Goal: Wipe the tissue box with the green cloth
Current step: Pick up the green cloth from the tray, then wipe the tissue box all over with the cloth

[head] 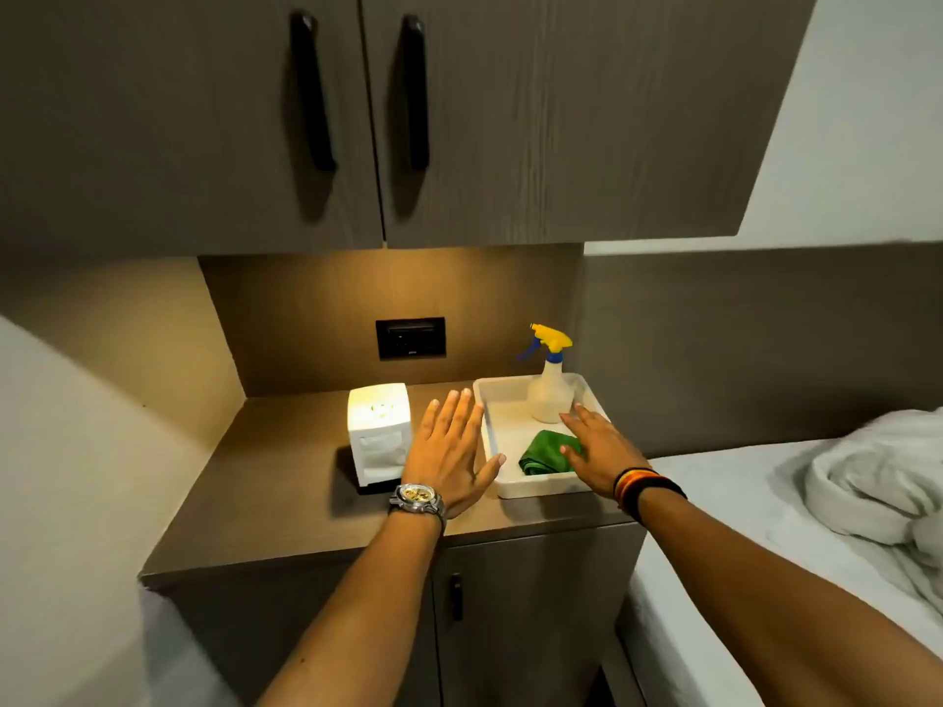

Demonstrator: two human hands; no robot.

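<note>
A white tissue box (379, 431) stands upright on the brown nightstand top (286, 502), left of centre. The green cloth (546, 454) lies crumpled in the near part of a white tray (490, 426). My left hand (451, 454) hovers flat between the box and the tray, fingers spread, holding nothing. My right hand (602, 451) is stretched flat over the tray's right side, just right of the cloth and partly above it, also holding nothing.
A spray bottle (551, 385) with a yellow and blue head stands at the back of the tray. A black wall socket (411, 337) is behind. Overhead cupboards (377, 119) hang above. A bed with rumpled white bedding (867, 487) lies to the right.
</note>
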